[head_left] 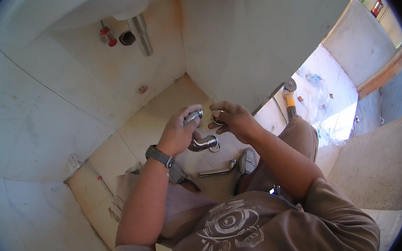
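Note:
My left hand [178, 132], with a dark watch on its wrist, is closed around a chrome curved drain pipe [205, 143]. One end of the pipe shows above the thumb, and its bend hangs below the palm with a loose ring at the tip. A small round chrome fitting [218, 118] sits pinched in the fingers of my right hand [234, 121], a short gap away from the pipe's upper end. Down on the floor between my shoes lies a bent chrome pipe [218, 171].
Overhead is a white basin [86, 7] with a straight chrome tailpiece [140, 36]. Beside it are a red-marked valve [108, 37] and a dark wall hole [127, 38]. An angle grinder [289, 97] lies by my right knee. A flexible hose [99, 178] runs along the left.

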`<state>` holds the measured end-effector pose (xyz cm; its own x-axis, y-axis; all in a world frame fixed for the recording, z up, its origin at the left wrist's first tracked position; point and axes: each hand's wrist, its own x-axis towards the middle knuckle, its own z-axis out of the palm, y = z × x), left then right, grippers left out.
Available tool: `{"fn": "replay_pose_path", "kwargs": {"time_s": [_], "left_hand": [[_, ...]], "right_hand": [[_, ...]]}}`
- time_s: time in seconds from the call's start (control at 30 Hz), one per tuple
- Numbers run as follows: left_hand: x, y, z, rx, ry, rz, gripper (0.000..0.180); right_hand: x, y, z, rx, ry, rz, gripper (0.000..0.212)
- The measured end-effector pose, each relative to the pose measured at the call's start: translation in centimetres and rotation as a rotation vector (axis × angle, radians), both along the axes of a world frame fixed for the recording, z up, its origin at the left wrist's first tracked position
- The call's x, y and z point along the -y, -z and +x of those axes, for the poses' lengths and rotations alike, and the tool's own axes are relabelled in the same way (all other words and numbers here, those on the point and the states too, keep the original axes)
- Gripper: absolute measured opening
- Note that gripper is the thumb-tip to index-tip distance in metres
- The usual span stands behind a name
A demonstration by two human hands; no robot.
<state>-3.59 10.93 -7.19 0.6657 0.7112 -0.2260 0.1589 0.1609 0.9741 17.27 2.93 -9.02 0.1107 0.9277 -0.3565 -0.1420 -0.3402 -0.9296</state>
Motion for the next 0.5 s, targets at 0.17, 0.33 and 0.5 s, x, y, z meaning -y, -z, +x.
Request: {"fn": "replay_pose_path", "kwargs": {"time_s": [0.17,0.33,0.5], "left_hand": [[-0.1,1.1,1.0,-0.203,0.018,-0.039,0.037],[-1.3,2.2,0.8,-0.227,-0.025,-0.181,0.029],[-2.4,3.2,0.6,-0.245,-0.026,-0.197,0.020]], "right_hand": [[-1.3,1.6,-1.1,0.276,0.005,0.059,0.030],[-3.0,4.3,-1.6,-0.128,0.034,0.077,0.021],[-4.1,5.6,-1.2,-0.564,-0.060,0.048,0.020]]}}
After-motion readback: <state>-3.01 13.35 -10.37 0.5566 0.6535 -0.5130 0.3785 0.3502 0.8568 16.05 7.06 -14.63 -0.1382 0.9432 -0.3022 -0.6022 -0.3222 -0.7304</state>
